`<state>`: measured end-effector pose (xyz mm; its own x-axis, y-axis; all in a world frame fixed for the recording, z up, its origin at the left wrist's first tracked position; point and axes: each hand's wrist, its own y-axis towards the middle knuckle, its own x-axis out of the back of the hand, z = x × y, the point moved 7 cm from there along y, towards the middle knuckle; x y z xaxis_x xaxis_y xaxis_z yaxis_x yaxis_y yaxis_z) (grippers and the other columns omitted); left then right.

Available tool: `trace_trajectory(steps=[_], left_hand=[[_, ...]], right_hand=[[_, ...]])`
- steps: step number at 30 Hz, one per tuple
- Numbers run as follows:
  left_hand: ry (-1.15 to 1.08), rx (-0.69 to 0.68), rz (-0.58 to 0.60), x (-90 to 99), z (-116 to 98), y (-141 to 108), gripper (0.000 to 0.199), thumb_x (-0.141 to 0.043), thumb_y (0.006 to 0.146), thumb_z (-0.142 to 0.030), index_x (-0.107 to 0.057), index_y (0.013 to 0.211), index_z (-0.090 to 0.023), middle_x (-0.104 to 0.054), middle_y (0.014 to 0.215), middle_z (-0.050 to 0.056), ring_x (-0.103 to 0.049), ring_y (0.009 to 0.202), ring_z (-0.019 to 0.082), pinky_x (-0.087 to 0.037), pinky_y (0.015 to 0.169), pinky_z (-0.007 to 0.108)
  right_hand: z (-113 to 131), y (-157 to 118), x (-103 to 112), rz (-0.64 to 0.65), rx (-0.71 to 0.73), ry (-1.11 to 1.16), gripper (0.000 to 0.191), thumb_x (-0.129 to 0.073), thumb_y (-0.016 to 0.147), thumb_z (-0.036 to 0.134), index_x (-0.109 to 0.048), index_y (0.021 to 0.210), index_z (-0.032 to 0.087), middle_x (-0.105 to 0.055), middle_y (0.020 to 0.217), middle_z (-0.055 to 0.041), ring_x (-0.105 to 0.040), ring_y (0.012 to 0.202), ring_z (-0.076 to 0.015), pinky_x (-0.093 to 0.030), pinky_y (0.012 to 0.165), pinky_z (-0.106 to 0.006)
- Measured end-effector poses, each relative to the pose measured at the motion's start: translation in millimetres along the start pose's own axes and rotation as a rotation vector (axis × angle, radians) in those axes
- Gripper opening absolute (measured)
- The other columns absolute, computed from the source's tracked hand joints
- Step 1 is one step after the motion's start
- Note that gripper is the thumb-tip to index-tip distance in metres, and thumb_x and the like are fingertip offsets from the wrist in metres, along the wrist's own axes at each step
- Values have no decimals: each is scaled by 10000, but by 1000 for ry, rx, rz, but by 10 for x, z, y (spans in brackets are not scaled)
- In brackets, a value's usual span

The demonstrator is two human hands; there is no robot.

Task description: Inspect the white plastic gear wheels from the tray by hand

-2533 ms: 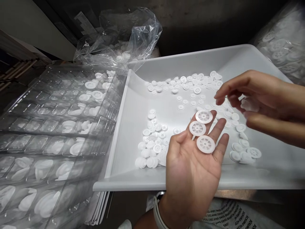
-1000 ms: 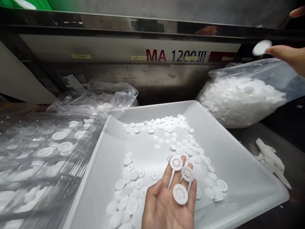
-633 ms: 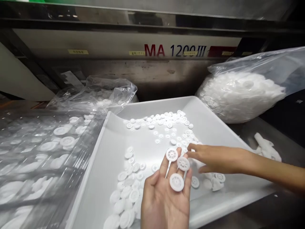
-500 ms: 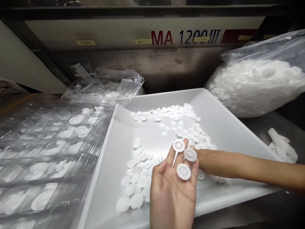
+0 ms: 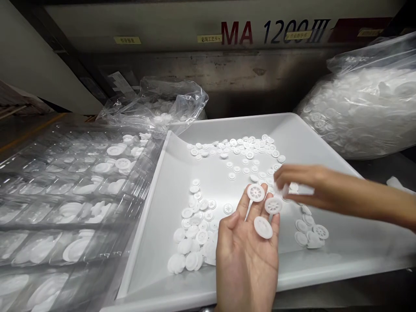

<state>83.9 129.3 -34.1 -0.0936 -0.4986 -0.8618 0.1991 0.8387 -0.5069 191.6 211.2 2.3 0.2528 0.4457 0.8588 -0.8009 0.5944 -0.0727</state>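
My left hand [image 5: 248,242] lies palm up over the tray, its fingers slightly curled. It carries three white plastic wheels: a spoked one [image 5: 256,193] at the fingertips, another [image 5: 273,205] by the outer fingers and a third [image 5: 263,227] lower on the palm. Just to the right, my right hand [image 5: 300,184] is blurred, with thumb and fingers pinched on a small white piece [image 5: 281,189], apparently another wheel. Below both hands sits a light grey tray [image 5: 146,216] holding loose wheels in heaps, with a pile [image 5: 191,242] at left and a row [image 5: 240,147] at the back.
Left of the tray, clear plastic blister trays [image 5: 71,186] hold white parts in their pockets. Behind stands an open clear bag [image 5: 175,102] with white parts. A large bag full of wheels [image 5: 367,112] rests at right. A machine panel [image 5: 182,26] forms the back.
My right hand has come out from behind the left fingers and risen, now with a white piece. The left hand still holds its three wheels. The camera view has shifted slightly.
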Motion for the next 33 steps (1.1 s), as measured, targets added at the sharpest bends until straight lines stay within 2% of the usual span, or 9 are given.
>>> trace_trajectory(steps=[2, 3, 6, 8, 15, 21, 25, 29, 33], left_hand=[[11, 4, 41, -10, 19, 17, 478, -395, 932, -311, -396, 1377, -135, -510, 1345, 118, -461, 1271, 210, -237, 1161, 379], [16, 0, 75, -28, 25, 25, 470, -399, 929, -315, -424, 1359, -127, -519, 1329, 124, -448, 1281, 227, -222, 1164, 387], [13, -19, 158, -80, 29, 33, 434, -370, 943, -322, -469, 1324, -139, -548, 1263, 120, -455, 1267, 267, -268, 1133, 422], [5, -29, 181, -97, 22, 32, 406, -333, 956, -317, -506, 1284, -150, -565, 1214, 112, -487, 1231, 265, -352, 1075, 416], [10, 6, 266, -136, 38, 23, 405, -263, 970, -283, -589, 1154, -129, -572, 1156, 113, -528, 1161, 232, -427, 977, 327], [-28, 51, 252, -147, 48, 25, 396, -345, 945, -301, -575, 1207, -112, -559, 1160, 116, -525, 1147, 239, -291, 1097, 362], [-25, 69, 179, -77, 45, 31, 442, -360, 927, -319, -532, 1270, -101, -549, 1200, 137, -461, 1245, 287, -207, 1137, 412], [8, 85, 149, -53, 26, 8, 495, -305, 946, -335, -451, 1350, -88, -499, 1338, 163, -427, 1294, 271, -329, 1080, 354], [22, 111, 120, -56, 34, 0, 504, -273, 959, -340, -509, 1320, -78, -540, 1300, 144, -375, 1328, 282, -286, 1117, 378]], right_hand=[[148, 35, 330, -266, 3, -70, 187, -605, 863, 344, -533, 1009, 252, -559, 1111, 24, -534, 977, -114, -433, 815, -245], [262, 66, 375, -298, 36, -54, 187, -620, 857, 343, -535, 998, 255, -558, 1105, 37, -528, 1005, -103, -422, 838, -234], [577, 195, 173, -139, 139, -80, 149, -532, 926, 369, -520, 1035, 269, -567, 1063, 63, -504, 1011, -100, -335, 888, -306], [656, 239, 25, -75, 155, -118, 137, -498, 946, 369, -515, 1036, 268, -566, 1067, 69, -475, 1036, -115, -281, 880, -344], [554, 194, -26, -86, 180, 20, 279, -593, 888, 362, -492, 1141, 299, -566, 1107, 63, -472, 1106, -127, -318, 942, -341], [391, 121, 25, -140, 21, 135, 538, -655, 820, 395, -403, 1296, 395, -496, 1261, 81, -474, 1163, -112, -440, 958, -206], [292, 5, 90, -191, -46, 146, 646, -694, 774, 421, -393, 1345, 397, -473, 1303, 75, -469, 1190, -125, -453, 962, -158], [262, -37, 153, -221, -120, 121, 574, -672, 787, 440, -422, 1304, 414, -490, 1286, 86, -480, 1193, -109, -461, 933, -116], [251, 57, 106, -171, -143, 152, 509, -609, 846, 422, -415, 1316, 413, -468, 1320, 91, -458, 1225, -118, -433, 1013, -165]])
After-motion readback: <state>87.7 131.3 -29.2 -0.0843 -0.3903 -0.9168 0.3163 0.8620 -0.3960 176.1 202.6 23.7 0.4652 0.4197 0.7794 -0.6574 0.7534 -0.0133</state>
